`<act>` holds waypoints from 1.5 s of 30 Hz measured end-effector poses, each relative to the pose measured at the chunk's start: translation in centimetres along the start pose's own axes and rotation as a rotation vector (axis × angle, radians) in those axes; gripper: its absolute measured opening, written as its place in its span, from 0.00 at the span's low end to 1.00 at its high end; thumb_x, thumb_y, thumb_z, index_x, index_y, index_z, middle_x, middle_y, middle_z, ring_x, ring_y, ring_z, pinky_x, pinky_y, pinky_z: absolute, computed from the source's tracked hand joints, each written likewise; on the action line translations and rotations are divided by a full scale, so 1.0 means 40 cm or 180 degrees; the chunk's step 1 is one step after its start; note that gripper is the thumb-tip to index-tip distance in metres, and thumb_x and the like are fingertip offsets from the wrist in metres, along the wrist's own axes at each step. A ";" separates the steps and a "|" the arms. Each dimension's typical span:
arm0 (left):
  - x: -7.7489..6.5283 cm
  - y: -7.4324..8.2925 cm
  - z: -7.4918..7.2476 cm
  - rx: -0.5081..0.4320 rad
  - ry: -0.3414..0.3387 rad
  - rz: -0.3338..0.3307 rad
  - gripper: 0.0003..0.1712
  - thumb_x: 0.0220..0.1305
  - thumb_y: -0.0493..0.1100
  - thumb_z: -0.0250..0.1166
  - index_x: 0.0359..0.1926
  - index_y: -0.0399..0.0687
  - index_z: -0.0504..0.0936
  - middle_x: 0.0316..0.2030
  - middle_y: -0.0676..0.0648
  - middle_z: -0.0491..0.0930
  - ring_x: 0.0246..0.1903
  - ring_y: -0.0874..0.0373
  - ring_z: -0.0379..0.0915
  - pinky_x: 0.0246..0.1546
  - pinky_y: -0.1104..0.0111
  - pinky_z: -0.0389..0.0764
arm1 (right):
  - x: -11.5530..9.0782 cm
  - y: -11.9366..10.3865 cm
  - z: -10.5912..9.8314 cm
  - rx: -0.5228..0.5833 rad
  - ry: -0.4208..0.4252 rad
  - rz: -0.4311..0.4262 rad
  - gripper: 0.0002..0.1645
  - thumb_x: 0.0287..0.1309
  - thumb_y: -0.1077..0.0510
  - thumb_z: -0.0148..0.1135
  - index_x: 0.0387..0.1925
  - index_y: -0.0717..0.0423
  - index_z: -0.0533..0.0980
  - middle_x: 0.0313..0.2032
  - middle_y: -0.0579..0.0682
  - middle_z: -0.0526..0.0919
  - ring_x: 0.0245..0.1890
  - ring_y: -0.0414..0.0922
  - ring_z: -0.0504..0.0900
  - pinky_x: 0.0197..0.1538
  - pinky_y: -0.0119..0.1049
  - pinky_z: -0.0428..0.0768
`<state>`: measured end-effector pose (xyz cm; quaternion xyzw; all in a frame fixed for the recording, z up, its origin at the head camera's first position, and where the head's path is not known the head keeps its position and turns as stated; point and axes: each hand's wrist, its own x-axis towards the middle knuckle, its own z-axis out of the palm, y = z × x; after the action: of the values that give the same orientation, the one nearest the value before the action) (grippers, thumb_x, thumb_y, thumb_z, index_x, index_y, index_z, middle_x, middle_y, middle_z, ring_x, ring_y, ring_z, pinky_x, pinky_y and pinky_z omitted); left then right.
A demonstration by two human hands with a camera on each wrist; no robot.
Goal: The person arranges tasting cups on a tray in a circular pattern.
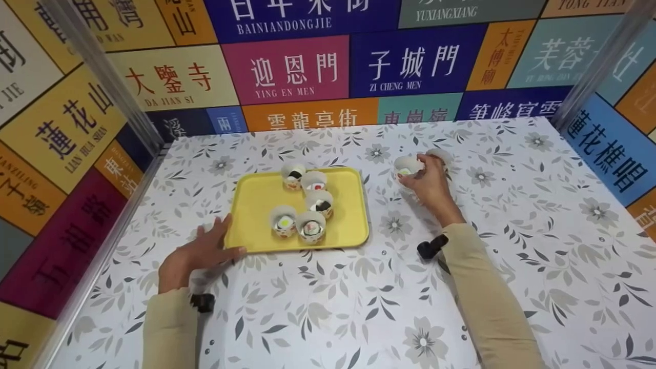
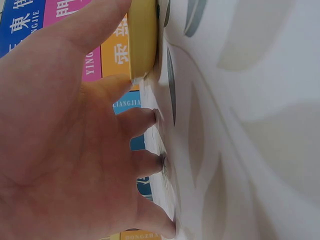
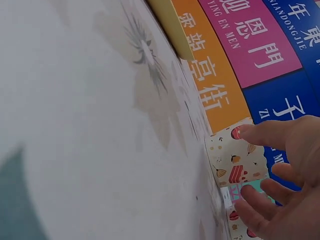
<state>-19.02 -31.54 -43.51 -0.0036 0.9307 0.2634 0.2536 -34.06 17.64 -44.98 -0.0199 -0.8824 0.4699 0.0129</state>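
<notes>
My right hand (image 1: 433, 182) is at the back right of the table, pinching a small patterned paper cup (image 3: 237, 155) between thumb and fingers. Inside that cup sits a small sushi-like piece (image 1: 404, 171). A second paper cup (image 1: 439, 154) stands just behind the hand, partly hidden by it. My left hand (image 1: 205, 248) touches the front left corner of a yellow tray (image 1: 251, 205), fingers spread and thumb along the front edge. On the tray's right half stand several paper cups, among them one with a yellow-centred roll (image 1: 285, 222) and one with a red-centred roll (image 1: 316, 187).
A white cloth with grey leaves and flowers (image 1: 312, 307) covers the table. Panels with large characters (image 1: 287, 72) rise along the back and both sides. Clear upright strips (image 1: 128, 107) mark the corners. A black wrist device (image 1: 432, 247) is by the right sleeve.
</notes>
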 end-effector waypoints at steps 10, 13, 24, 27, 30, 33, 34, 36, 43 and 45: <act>0.003 -0.002 0.002 0.0035 -0.0010 0.0058 0.64 0.62 0.73 0.58 0.80 0.53 0.29 0.79 0.35 0.24 0.74 0.27 0.11 0.69 0.28 0.30 | 0.012 -0.001 -0.008 0.0047 -0.0407 0.0200 0.54 0.63 0.51 0.67 0.80 0.54 0.46 0.70 0.63 0.65 0.51 0.50 0.73 0.49 0.38 0.72; 0.002 -0.004 0.002 -0.0004 -0.0014 0.0031 0.64 0.62 0.74 0.59 0.80 0.55 0.29 0.79 0.36 0.23 0.74 0.28 0.11 0.69 0.28 0.29 | 0.013 0.000 -0.004 0.0098 -0.0347 0.0223 0.52 0.63 0.53 0.68 0.79 0.56 0.50 0.75 0.61 0.58 0.60 0.52 0.70 0.56 0.42 0.73; -0.002 -0.002 -0.001 -0.0005 -0.0003 -0.0023 0.64 0.61 0.75 0.59 0.80 0.58 0.29 0.79 0.38 0.24 0.75 0.30 0.11 0.69 0.28 0.28 | 0.018 -0.004 0.013 0.0079 -0.0060 0.0190 0.45 0.60 0.57 0.67 0.75 0.59 0.58 0.70 0.64 0.65 0.62 0.55 0.70 0.65 0.47 0.73; -0.002 -0.001 -0.001 0.0008 -0.0014 -0.0070 0.64 0.61 0.76 0.58 0.80 0.60 0.29 0.80 0.39 0.23 0.75 0.31 0.11 0.69 0.29 0.29 | 0.018 -0.007 0.013 0.0072 -0.0026 0.0189 0.45 0.60 0.55 0.68 0.74 0.59 0.59 0.69 0.64 0.65 0.59 0.54 0.71 0.61 0.46 0.73; -0.001 -0.003 -0.001 0.0027 -0.0024 -0.0087 0.63 0.61 0.76 0.57 0.80 0.61 0.28 0.80 0.40 0.23 0.75 0.31 0.11 0.69 0.29 0.28 | 0.017 -0.013 0.017 0.0149 -0.0066 0.0177 0.46 0.59 0.53 0.69 0.74 0.58 0.60 0.68 0.63 0.66 0.57 0.53 0.72 0.59 0.43 0.74; 0.001 -0.002 -0.001 0.0044 -0.0015 -0.0060 0.63 0.61 0.76 0.57 0.80 0.60 0.29 0.79 0.39 0.23 0.75 0.30 0.12 0.69 0.29 0.28 | 0.014 -0.025 0.019 0.0189 -0.0133 0.0198 0.45 0.59 0.50 0.70 0.73 0.56 0.61 0.69 0.61 0.66 0.58 0.52 0.72 0.58 0.41 0.74; 0.001 -0.003 -0.001 0.0043 -0.0012 -0.0058 0.63 0.61 0.76 0.57 0.80 0.60 0.29 0.79 0.39 0.23 0.75 0.30 0.12 0.69 0.29 0.28 | 0.012 -0.030 0.022 0.0194 -0.0161 0.0210 0.45 0.59 0.50 0.70 0.73 0.55 0.61 0.69 0.60 0.66 0.58 0.52 0.72 0.58 0.41 0.75; 0.002 -0.004 0.000 0.0027 -0.0007 -0.0069 0.63 0.61 0.76 0.58 0.80 0.60 0.29 0.80 0.40 0.24 0.75 0.31 0.12 0.70 0.29 0.28 | 0.008 -0.040 0.028 0.0192 -0.0181 0.0217 0.45 0.59 0.48 0.70 0.73 0.54 0.62 0.70 0.59 0.66 0.59 0.51 0.73 0.58 0.41 0.75; 0.003 -0.007 0.002 -0.0005 -0.0015 -0.0157 0.65 0.59 0.76 0.59 0.80 0.61 0.29 0.80 0.41 0.24 0.76 0.32 0.11 0.70 0.28 0.29 | -0.012 -0.072 0.060 0.0214 -0.0210 0.0283 0.44 0.60 0.45 0.68 0.72 0.53 0.62 0.70 0.57 0.64 0.59 0.50 0.72 0.58 0.41 0.76; 0.002 -0.007 -0.001 -0.0002 0.0000 -0.0149 0.64 0.59 0.76 0.59 0.80 0.61 0.29 0.80 0.42 0.24 0.76 0.32 0.11 0.70 0.28 0.29 | -0.016 -0.084 0.069 0.0200 -0.0259 0.0217 0.44 0.60 0.46 0.68 0.72 0.53 0.62 0.69 0.57 0.65 0.59 0.50 0.72 0.58 0.42 0.76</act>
<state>-19.07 -31.80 -43.68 -0.0254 0.9303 0.2577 0.2597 -33.59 13.45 -43.75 -0.0305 -0.8658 0.4980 -0.0383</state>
